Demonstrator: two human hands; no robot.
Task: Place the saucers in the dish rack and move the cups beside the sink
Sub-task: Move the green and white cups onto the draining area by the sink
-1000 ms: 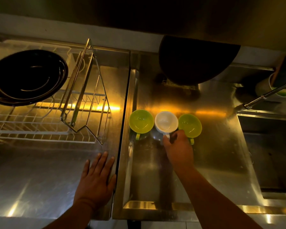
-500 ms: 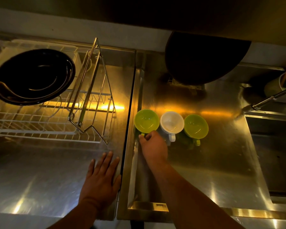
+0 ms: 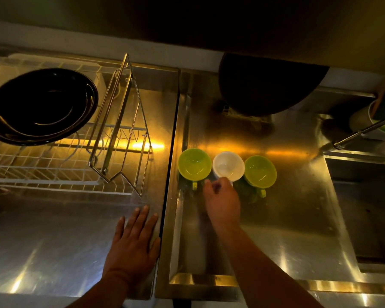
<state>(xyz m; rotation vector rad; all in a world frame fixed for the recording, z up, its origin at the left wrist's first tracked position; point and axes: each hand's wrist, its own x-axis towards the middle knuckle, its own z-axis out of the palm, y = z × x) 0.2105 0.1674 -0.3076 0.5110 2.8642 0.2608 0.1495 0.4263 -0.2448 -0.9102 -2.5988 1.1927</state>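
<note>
Three cups stand in a row on the steel drainboard (image 3: 287, 218) left of the sink: a green cup (image 3: 195, 164), a white cup (image 3: 228, 165) and a second green cup (image 3: 260, 171). My right hand (image 3: 222, 201) is at the near side of the white cup, fingers curled and blurred, covering its handle; a grip is not clear. My left hand (image 3: 133, 243) lies flat with fingers spread on the left counter. Dark round dishes (image 3: 40, 105) lean in the white wire dish rack (image 3: 53, 174) at far left.
A metal wire frame (image 3: 120, 130) stands tilted at the rack's right end. The sink basin (image 3: 365, 207) is at far right, with a faucet (image 3: 360, 132) above it. A large dark round object (image 3: 269, 85) leans against the back wall. A raised seam (image 3: 171, 174) divides the two counters.
My right hand went from the white cup's handle to the left green cup's handle, then back to the white cup. The left hand stayed flat. The cups kept their places.
</note>
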